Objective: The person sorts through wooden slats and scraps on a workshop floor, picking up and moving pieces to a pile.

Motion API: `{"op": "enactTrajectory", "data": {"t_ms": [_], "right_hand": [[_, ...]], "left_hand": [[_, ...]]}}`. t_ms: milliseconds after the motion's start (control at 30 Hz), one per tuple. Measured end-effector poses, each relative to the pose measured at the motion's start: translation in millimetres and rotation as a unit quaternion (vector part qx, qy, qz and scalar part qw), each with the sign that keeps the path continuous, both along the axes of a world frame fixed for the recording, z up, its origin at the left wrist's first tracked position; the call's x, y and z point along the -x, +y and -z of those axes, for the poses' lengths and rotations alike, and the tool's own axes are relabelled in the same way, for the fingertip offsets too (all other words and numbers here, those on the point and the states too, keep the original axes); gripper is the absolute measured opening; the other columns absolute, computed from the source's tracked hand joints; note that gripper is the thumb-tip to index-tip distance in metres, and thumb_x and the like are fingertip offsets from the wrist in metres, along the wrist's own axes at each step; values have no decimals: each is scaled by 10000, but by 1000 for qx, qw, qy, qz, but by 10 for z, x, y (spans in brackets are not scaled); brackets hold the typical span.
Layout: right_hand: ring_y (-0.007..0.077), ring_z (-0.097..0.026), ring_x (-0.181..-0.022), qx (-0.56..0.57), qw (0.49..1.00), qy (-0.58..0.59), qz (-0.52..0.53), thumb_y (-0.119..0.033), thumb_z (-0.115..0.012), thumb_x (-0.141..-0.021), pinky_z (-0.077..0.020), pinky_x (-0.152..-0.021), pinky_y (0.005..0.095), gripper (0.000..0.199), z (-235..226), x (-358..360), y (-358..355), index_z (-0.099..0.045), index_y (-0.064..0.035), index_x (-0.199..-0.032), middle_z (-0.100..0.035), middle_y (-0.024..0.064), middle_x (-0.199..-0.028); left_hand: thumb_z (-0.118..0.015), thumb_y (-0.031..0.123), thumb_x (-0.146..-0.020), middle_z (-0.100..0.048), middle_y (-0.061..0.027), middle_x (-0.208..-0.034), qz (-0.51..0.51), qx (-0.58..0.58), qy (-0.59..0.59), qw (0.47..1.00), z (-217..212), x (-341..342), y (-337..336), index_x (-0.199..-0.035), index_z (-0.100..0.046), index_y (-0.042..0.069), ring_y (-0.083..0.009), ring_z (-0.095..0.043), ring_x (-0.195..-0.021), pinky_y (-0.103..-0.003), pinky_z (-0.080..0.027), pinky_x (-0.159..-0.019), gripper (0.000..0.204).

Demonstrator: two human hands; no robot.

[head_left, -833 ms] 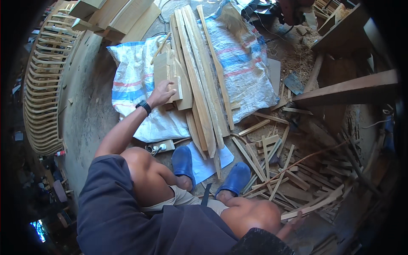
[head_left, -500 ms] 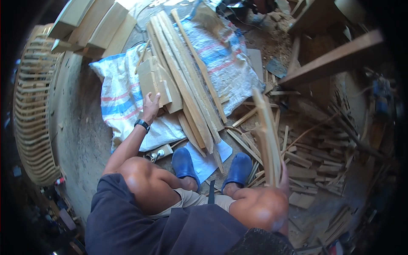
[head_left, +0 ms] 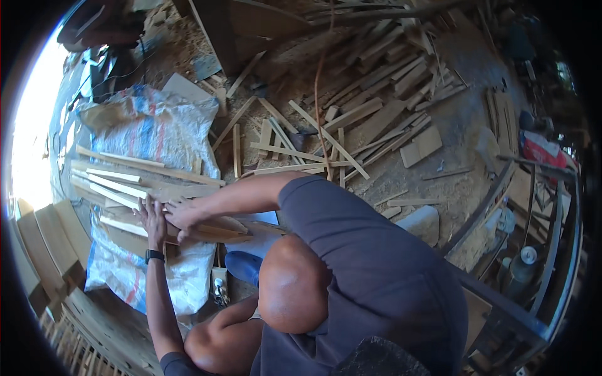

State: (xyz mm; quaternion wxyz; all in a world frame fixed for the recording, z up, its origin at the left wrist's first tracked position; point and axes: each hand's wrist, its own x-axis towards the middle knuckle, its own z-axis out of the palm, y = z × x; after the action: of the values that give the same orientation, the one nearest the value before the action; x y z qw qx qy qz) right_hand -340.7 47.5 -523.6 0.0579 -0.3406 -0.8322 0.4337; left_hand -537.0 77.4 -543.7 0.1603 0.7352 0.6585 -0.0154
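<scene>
A pile of long pale wood strips (head_left: 128, 177) lies across white woven sacks (head_left: 153, 125) at the left. My left hand (head_left: 151, 219) rests on the pile with its fingers spread. Right beside it, my right hand (head_left: 180, 215) lies on the wood too, fingers apart and its arm reaching across my knee. The two hands nearly touch, and neither is wrapped round a piece. Under and beyond my right wrist run the ends of thicker boards (head_left: 219, 233). A blue clog (head_left: 243, 266) shows just in front of my knee.
Loose wood offcuts (head_left: 357, 116) are heaped at the far middle and right. A white power socket strip (head_left: 219, 282) lies near the sack. Stacked boards (head_left: 59, 235) stand at the left edge. A metal frame (head_left: 501, 297) with a can (head_left: 528, 255) stands at the right.
My view has swung to the right. My right hand, which held a bundle of wood strips on the right, now lies on the pile beside my left hand, without the bundle.
</scene>
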Motion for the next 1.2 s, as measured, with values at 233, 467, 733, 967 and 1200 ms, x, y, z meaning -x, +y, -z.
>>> {"op": "enactTrajectory", "data": {"t_ms": [233,467,733,967,1200], "right_hand": [[278,-582,-916,-316,790,143,506,-151,-647,-819,-425,-864,392,245,-455,-2592,-632,-609,-50,-1039,-611,86,-947],[450,-360,-1320,54,386,-168,906,-605,-713,-759,-326,-1080,500,1123,282,-4928,-1430,-157,99,-1434,-340,348,-1389],[488,-88,-1451,179,409,-178,877,-791,-696,-624,-199,-1115,632,1384,161,-4676,-441,0,-15,-1533,-79,369,-1537],[464,-78,-1463,198,342,-245,885,-797,-731,-559,-210,-1128,600,1449,351,-4924,-809,8,-27,-1539,-53,331,-1561],[482,-160,-1433,275,293,-200,894,-787,-735,-565,-262,-1100,605,1434,97,-4894,-772,32,-72,-1544,-94,350,-1541]], "left_hand": [[-596,381,-942,-197,-160,-1588,54,-65,-4,996,-363,144,-198,-1468,-389,146,-484,-46,-1452,-563,-99,-1178,613],[-613,393,-930,-183,-196,-1581,19,-57,-32,998,-184,-139,3,-1502,-299,101,-467,-95,-1451,-554,-150,-1170,715],[-638,369,-917,-180,-248,-1565,39,-44,-92,994,-333,-296,-113,-1502,-268,51,-443,-175,-1438,-512,-204,-1159,761],[-683,310,-872,-180,-256,-1557,6,-24,-129,991,-491,-288,-297,-1497,-245,34,-444,-178,-1436,-510,-202,-1161,812],[-707,261,-831,-201,-263,-1537,8,-34,-124,992,-507,-214,-416,-1480,-264,10,-443,-212,-1423,-504,-236,-1150,825]]}}
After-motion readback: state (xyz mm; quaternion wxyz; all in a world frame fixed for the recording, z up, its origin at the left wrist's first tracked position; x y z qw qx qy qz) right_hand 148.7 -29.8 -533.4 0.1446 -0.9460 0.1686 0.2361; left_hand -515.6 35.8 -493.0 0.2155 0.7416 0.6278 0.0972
